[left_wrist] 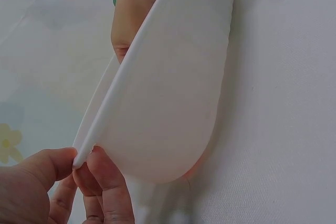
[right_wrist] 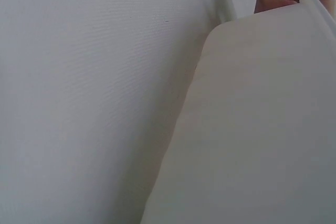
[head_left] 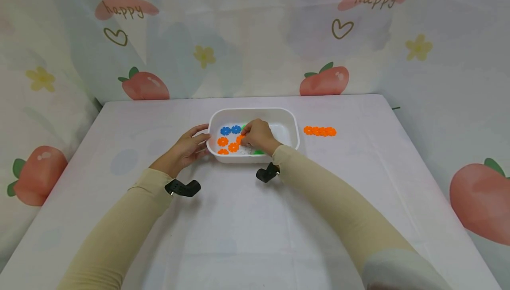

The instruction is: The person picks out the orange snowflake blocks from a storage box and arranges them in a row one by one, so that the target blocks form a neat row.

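Observation:
A white plastic tub [head_left: 283, 130] stands on the table, holding orange, blue and green snowflake-shaped discs. My left hand [head_left: 187, 148] pinches the tub's left rim; in the left wrist view its thumb is on one side of the wall and its fingers on the other. Inside the tub, my right hand [head_left: 260, 136] has its fingers bent, with an orange disc [head_left: 240, 140] between thumb and fingertips, partly covered by them. Two blue discs [head_left: 226, 131] and several orange discs [head_left: 233, 147] lie left of it. A green disc [head_left: 258, 152] shows below the right hand.
Right of the tub, several orange discs joined in a row [head_left: 320, 131] lie on the white tablecloth [head_left: 239, 228]. A patterned curtain [head_left: 255, 51] rises behind the table and along both sides. Each wrist wears a black camera mount [head_left: 183, 188].

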`<state>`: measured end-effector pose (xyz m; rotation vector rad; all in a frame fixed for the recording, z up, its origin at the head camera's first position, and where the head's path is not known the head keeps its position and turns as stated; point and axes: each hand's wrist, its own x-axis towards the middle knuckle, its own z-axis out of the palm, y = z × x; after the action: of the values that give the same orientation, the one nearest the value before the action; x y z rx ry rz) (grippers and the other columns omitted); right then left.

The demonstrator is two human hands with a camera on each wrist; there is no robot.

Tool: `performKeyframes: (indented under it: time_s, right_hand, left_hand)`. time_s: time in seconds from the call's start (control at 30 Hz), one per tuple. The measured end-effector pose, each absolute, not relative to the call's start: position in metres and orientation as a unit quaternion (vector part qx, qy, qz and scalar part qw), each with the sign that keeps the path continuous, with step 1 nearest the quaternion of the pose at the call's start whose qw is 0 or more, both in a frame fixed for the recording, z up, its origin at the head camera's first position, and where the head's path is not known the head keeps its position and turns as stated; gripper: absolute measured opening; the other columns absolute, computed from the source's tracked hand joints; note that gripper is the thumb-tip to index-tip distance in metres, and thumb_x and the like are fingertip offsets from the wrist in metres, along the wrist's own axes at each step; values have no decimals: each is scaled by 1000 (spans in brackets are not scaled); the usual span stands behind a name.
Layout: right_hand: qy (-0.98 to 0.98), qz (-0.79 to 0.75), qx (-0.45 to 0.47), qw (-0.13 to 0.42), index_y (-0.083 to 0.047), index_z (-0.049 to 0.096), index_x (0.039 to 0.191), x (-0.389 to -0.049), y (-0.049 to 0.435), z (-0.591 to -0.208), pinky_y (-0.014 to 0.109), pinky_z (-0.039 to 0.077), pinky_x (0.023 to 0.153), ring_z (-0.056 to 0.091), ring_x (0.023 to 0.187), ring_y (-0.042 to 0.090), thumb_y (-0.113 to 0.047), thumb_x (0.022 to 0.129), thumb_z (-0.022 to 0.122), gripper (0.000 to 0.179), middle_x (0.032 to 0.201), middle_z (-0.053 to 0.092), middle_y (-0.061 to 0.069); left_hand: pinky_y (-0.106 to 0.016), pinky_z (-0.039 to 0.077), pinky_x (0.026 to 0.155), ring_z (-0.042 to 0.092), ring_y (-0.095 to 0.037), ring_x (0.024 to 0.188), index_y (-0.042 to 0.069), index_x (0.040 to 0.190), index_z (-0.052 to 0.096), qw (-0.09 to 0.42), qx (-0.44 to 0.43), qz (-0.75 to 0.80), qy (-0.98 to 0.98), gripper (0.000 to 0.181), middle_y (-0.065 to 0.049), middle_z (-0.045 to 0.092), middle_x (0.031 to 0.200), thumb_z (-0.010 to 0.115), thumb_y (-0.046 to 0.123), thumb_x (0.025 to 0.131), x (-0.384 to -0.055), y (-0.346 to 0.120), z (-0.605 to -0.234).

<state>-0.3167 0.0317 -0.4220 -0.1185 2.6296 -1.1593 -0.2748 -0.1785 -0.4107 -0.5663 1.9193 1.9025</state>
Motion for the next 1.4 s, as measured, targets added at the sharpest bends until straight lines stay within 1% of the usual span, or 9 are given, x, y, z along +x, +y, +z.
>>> performKeyframes:
  time_s: [0.07, 0.17, 0.33, 0.47, 0.6, 0.77, 0.93, 1.13, 1.4]
  right_hand:
    - [906, -401, -42, 129, -3, 74, 96, -317, 32, -422, 31, 49, 84, 54, 95, 25, -6, 77, 82, 21, 99, 68, 10]
    - [906, -403, -38, 126, -3, 74, 96, -317, 33, -422, 27, 48, 76, 54, 91, 23, -7, 77, 82, 21, 98, 67, 10]
    - [902, -410, -32, 129, -3, 73, 95, -316, 35, -419, 20, 43, 61, 55, 80, 20, -8, 77, 83, 21, 94, 67, 10]
    - [900, -414, -30, 135, -3, 74, 93, -317, 37, -417, 17, 42, 56, 55, 71, 16, -7, 77, 82, 19, 89, 68, 9]
    - [897, -418, -24, 139, -3, 74, 92, -318, 38, -417, 17, 44, 56, 56, 68, 15, -8, 78, 81, 16, 88, 68, 9]
    - [892, -430, -22, 141, -3, 73, 93, -318, 41, -419, 17, 46, 58, 58, 68, 15, -10, 80, 80, 16, 90, 69, 10]
    - [890, -433, -22, 144, -3, 74, 95, -319, 46, -421, 17, 46, 58, 60, 66, 13, -9, 79, 80, 18, 91, 71, 11]
    - [891, -429, -27, 146, -3, 74, 95, -322, 54, -421, 16, 44, 57, 58, 63, 10, -10, 77, 82, 21, 87, 71, 10]
    - [882, -442, -24, 158, -3, 74, 99, -321, 63, -418, 17, 47, 58, 59, 63, 10, -9, 79, 80, 22, 87, 70, 10]
  left_hand:
    - [-19, 55, 73, 52, -23, 111, 31, 149, 40, 189, -200, 676, 683, 49, -7, 46, 145, 54, 23, 102, -275, -178, -411]
    - [-18, 55, 73, 52, -23, 112, 31, 149, 40, 188, -201, 675, 684, 49, -6, 46, 145, 54, 23, 102, -275, -178, -411]
    - [-18, 55, 73, 52, -23, 112, 32, 148, 41, 189, -204, 675, 684, 49, -6, 47, 145, 54, 23, 102, -275, -178, -410]
    - [-19, 55, 75, 52, -23, 114, 32, 148, 42, 190, -206, 673, 685, 48, -5, 47, 145, 55, 24, 102, -275, -179, -410]
    - [-19, 55, 76, 52, -22, 114, 32, 148, 41, 190, -207, 670, 688, 49, -5, 47, 145, 55, 25, 102, -275, -178, -409]
    - [-19, 55, 75, 52, -22, 113, 32, 148, 41, 191, -206, 670, 688, 49, -6, 47, 144, 55, 24, 101, -274, -179, -409]
    - [-19, 55, 76, 52, -22, 112, 32, 148, 41, 191, -209, 669, 687, 49, -6, 47, 144, 55, 24, 101, -274, -179, -409]
    - [-19, 55, 75, 52, -22, 112, 33, 147, 42, 190, -213, 670, 686, 49, -5, 47, 142, 56, 24, 101, -274, -178, -410]
    - [-17, 54, 72, 53, -21, 108, 30, 149, 40, 192, -196, 676, 684, 50, -7, 46, 143, 55, 23, 102, -274, -179, -411]
